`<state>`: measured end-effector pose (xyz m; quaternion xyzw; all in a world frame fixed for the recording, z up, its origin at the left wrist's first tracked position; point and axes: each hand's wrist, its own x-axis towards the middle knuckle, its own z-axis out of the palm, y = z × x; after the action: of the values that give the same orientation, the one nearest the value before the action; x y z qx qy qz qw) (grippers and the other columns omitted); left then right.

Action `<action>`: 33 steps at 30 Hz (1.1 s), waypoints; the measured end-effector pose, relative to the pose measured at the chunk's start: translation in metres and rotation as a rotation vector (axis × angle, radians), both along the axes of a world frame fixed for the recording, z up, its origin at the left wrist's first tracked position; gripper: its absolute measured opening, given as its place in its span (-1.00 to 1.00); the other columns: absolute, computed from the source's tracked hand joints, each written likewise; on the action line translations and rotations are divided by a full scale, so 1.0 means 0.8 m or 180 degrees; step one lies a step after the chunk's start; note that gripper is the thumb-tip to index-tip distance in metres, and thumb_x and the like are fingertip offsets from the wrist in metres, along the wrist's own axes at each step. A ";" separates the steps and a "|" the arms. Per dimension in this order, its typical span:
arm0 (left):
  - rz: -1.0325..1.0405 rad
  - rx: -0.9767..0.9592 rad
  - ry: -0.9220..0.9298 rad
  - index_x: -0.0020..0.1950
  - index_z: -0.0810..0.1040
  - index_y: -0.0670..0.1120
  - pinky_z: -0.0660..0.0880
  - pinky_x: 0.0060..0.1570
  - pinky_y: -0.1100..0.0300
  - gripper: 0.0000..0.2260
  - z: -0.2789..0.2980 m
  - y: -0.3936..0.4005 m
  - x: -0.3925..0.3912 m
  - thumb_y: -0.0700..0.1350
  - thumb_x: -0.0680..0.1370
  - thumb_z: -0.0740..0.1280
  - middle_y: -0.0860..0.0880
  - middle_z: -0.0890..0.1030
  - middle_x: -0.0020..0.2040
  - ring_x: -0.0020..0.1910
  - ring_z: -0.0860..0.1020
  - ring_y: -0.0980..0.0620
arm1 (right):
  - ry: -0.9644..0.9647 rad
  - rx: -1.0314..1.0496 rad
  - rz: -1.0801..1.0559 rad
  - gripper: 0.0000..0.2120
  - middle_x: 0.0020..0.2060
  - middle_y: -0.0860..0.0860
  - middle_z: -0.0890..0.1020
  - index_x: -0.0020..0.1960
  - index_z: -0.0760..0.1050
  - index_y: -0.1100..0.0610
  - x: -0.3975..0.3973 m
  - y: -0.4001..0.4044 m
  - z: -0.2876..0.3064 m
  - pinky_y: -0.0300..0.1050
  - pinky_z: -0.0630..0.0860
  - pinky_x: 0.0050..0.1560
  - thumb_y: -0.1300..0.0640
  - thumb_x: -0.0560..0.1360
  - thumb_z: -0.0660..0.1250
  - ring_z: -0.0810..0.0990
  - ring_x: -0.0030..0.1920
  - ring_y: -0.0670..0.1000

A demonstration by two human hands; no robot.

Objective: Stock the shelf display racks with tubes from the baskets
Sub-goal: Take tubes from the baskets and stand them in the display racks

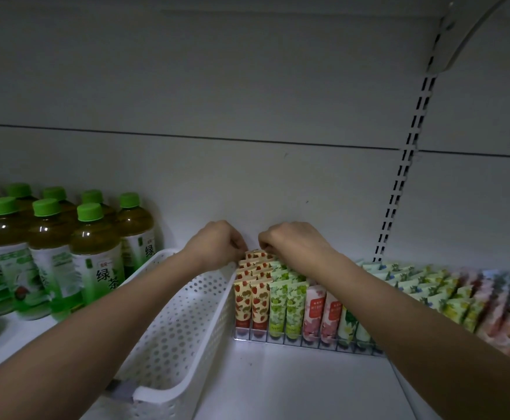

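Up at the back of the shelf, both hands are seen close together, at about 12 o'clock from the display rack (305, 341). The left hand (217, 244) is curled, and its fingertips seem to pinch the top of a strawberry tube (252, 255) at the very back of the left rows. The right hand (293, 241) is curled too, with its fingers bent down onto the same back tubes; what it holds cannot be told for sure, as the fingertips are hidden. The rack is filled with rows of tubes standing upright: strawberry ones at its 9 o'clock side, then green grape tubes (287, 310), then pink flower tubes (315, 313). A white basket (181, 328) with small holes is placed just beside the rack, at its 9 o'clock, and the left arm is stretched over it. Green tea bottles (96, 262) with green caps are stood farther out at 9 o'clock. More tubes (459, 298) are lined up at 3 o'clock, blurred
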<state>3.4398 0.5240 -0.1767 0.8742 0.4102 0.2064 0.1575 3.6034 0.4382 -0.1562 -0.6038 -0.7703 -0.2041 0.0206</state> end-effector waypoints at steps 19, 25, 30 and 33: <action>-0.0088 -0.0059 -0.0104 -0.07 0.72 -0.04 0.38 -0.44 0.52 -0.86 -0.002 -0.004 0.003 -0.24 0.49 0.41 0.16 0.64 -0.29 -0.42 0.55 0.33 | -0.0098 0.0054 0.0117 -0.86 -0.13 0.00 0.56 0.03 0.60 0.05 -0.001 0.001 0.001 -0.10 0.47 -0.24 0.23 0.53 0.33 0.55 -0.19 0.05; -0.0117 -0.0098 -0.0103 -0.07 0.71 -0.05 0.40 -0.42 0.48 -0.90 0.000 -0.004 0.002 -0.21 0.50 0.42 0.09 0.68 -0.24 -0.45 0.54 0.31 | -0.0121 0.0272 0.0168 -0.92 -0.12 0.03 0.51 0.00 0.57 0.12 0.000 -0.003 -0.002 -0.05 0.49 -0.27 0.18 0.51 0.35 0.53 -0.16 0.07; -0.0077 -0.0144 -0.0163 -0.10 0.70 -0.02 0.47 -0.36 0.37 -0.93 -0.001 -0.005 0.003 -0.16 0.50 0.43 0.12 0.66 -0.27 -0.40 0.57 0.22 | -0.0154 0.0311 0.0164 -0.95 -0.13 0.02 0.50 -0.04 0.58 0.11 0.000 0.000 0.000 -0.08 0.36 -0.33 0.18 0.52 0.35 0.52 -0.18 0.06; -0.0076 -0.0134 -0.0209 -0.11 0.71 -0.03 0.46 -0.35 0.34 -0.95 -0.002 -0.005 0.004 -0.13 0.49 0.44 0.14 0.65 -0.31 -0.44 0.54 0.27 | -0.0101 0.0365 0.0171 -0.90 -0.13 0.00 0.51 -0.04 0.62 0.09 0.000 0.001 0.000 -0.05 0.49 -0.29 0.12 0.56 0.32 0.52 -0.22 0.04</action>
<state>3.4427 0.5204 -0.1779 0.8683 0.3987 0.2244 0.1916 3.6030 0.4390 -0.1558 -0.5775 -0.7734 -0.2568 0.0485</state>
